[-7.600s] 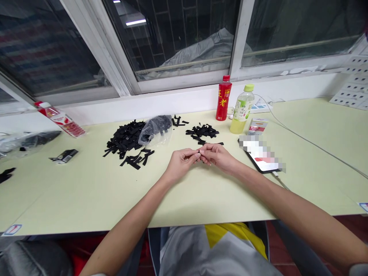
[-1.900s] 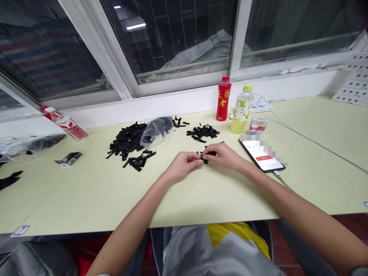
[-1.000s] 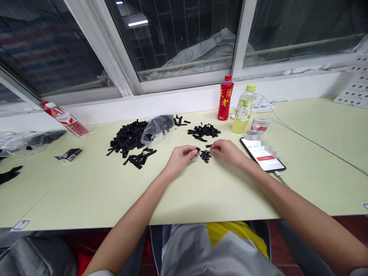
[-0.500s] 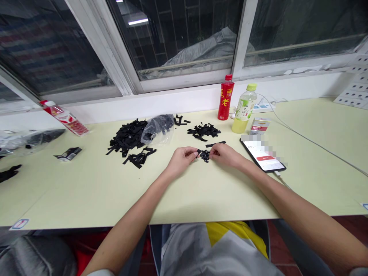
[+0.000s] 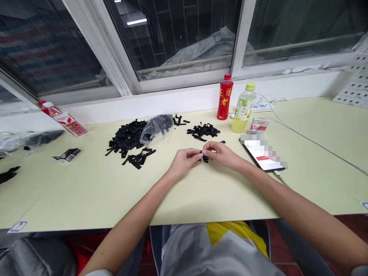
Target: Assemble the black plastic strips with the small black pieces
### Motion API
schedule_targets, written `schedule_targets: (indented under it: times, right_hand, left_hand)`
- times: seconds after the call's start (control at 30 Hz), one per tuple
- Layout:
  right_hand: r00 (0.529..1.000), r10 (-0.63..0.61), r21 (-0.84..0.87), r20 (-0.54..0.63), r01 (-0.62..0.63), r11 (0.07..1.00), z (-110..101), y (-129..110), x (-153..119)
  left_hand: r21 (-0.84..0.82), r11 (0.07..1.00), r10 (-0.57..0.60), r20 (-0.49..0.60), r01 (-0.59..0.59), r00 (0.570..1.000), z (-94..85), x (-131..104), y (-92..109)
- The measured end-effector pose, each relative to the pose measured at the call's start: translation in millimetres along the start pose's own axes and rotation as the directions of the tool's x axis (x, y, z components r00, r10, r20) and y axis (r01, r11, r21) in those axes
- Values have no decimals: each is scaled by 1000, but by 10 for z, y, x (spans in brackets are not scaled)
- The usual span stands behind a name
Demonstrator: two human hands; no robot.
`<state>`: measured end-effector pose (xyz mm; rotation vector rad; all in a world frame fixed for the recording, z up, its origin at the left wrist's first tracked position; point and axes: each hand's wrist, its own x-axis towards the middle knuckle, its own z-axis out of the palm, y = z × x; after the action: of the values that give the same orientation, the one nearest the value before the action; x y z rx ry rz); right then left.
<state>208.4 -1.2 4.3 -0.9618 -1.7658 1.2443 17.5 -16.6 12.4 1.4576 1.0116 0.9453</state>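
My left hand (image 5: 185, 161) is closed in a pinch on a short black fabric strip (image 5: 201, 153), of which only a little shows. Fingertip to fingertip with it, my right hand (image 5: 217, 153) is also pinched at the strip; whatever small piece it grips is hidden. Just below the fingers lies a little heap of small black ring-like pieces (image 5: 206, 158), partly covered by the hands. Behind the hands, more black strips (image 5: 205, 130) lie in a loose pile. A larger pile of strips (image 5: 128, 137) spreads to the left, beside a clear plastic bag (image 5: 157, 129) with black contents.
A red bottle (image 5: 225, 97) and a yellow-green drink bottle (image 5: 244, 109) stand at the back right, near a small box (image 5: 259, 125). A phone (image 5: 262, 153) on a cable lies right of my hand. Leftward are a crumpled packet (image 5: 67, 155) and a tilted bottle (image 5: 64, 119).
My right hand has risen from the small black pieces and moved left to meet my left hand at the strip. The left hand has shifted slightly right.
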Motion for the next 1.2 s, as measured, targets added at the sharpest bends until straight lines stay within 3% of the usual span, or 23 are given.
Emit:
schedule_targets:
  times: [0.1, 0.27, 0.6, 0.77, 0.97, 1.2]
  right_hand:
    - [998, 50, 185, 44, -58, 981, 18, -9, -9]
    - [984, 104, 366, 144, -150, 918, 23, -80, -47]
    - [998, 27, 384, 59, -47, 922, 53, -52, -42]
    - [996, 85, 443, -25, -66, 894, -2, -51, -11]
    - [998, 56, 374, 26, -62, 925, -23, -38, -10]
    - [998, 48, 220, -42, -37, 975, -25, -23, 0]
  left_hand:
    - [15, 999, 46, -7, -46, 999, -6, -4, 0]
    - [21, 993, 113, 78, -115, 991, -21, -31, 44]
    - [137, 962, 226, 94, -238, 969, -43, -89, 102]
    - [117, 903, 393, 166, -414, 904, -101, -49, 173]
    - [205, 949, 230, 67, -239, 971, -141, 4, 108]
    - [242, 958, 147, 43, -153, 988, -107, 9, 79]
